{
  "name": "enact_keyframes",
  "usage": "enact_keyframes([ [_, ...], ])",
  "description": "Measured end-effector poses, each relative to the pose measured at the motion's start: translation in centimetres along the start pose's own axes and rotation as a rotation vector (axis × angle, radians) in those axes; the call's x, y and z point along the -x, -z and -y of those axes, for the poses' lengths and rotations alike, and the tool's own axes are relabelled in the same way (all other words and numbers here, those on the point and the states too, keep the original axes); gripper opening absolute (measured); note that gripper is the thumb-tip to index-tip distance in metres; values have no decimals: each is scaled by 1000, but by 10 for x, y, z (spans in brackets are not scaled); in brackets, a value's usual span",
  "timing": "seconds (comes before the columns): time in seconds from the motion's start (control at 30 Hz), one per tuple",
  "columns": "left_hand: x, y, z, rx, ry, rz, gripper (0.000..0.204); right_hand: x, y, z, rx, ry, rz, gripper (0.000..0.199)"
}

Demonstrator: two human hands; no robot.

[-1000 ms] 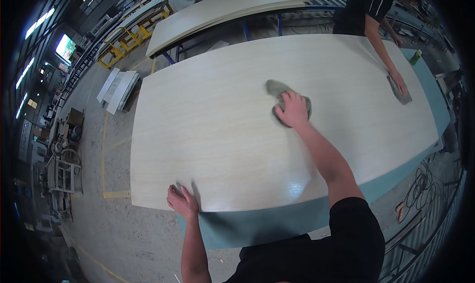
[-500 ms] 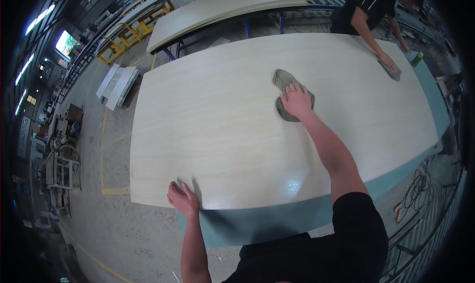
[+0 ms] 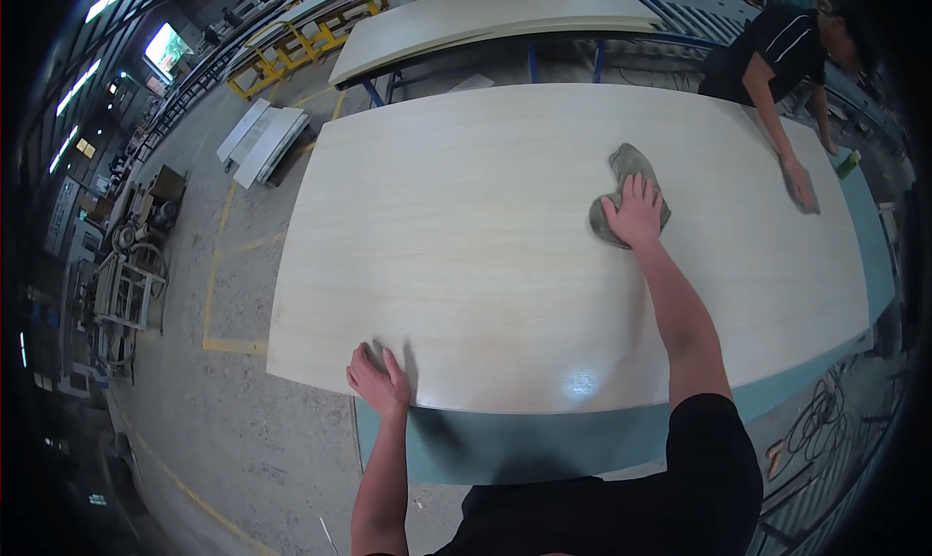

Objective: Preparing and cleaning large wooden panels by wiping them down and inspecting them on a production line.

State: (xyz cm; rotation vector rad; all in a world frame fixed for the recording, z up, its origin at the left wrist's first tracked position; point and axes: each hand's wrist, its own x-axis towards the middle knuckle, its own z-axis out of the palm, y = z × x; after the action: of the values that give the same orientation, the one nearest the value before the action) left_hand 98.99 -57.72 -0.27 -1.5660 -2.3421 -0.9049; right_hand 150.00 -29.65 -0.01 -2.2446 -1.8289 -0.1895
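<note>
Your one view looks from the left fisheye on your head, down and forward across the pale panel, near your left hand and right hand but wide enough to take in floor; its dark rim seems too dim to read.

There are 2 wearer's hands, 1 L hand & 1 R hand; 2 cloths, incl. 1 wearer's cloth & 1 co-worker's cloth; 1 co-worker; 1 lg wood-grain panel; 1 teal sheet; 1 bkgd panel stack, exact no. unclear; 1 wht board stack, ditto; 1 cable coil.
</note>
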Motion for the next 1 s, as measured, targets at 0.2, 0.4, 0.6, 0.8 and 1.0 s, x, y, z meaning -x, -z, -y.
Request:
enact_keyframes([
  [0.2, -2, 18, 15, -38, 74, -4, 59, 52, 10, 128, -113, 268, 45, 94],
  [0.4, -11, 29, 19, 82, -8, 109, 65, 119, 31, 163, -194, 431, 87, 87],
  [0.6, -17, 33, 75, 368, -10, 96, 72, 259, 28, 297, -170, 555, 114, 78],
  [0.8, -85, 89, 140, 524, -376, 738, 60, 379, -33, 473, 19, 791, -7, 82],
  [1.0, -83, 77, 285, 674, -460, 528, 62, 425, 16, 583, -111, 942, 170, 81],
])
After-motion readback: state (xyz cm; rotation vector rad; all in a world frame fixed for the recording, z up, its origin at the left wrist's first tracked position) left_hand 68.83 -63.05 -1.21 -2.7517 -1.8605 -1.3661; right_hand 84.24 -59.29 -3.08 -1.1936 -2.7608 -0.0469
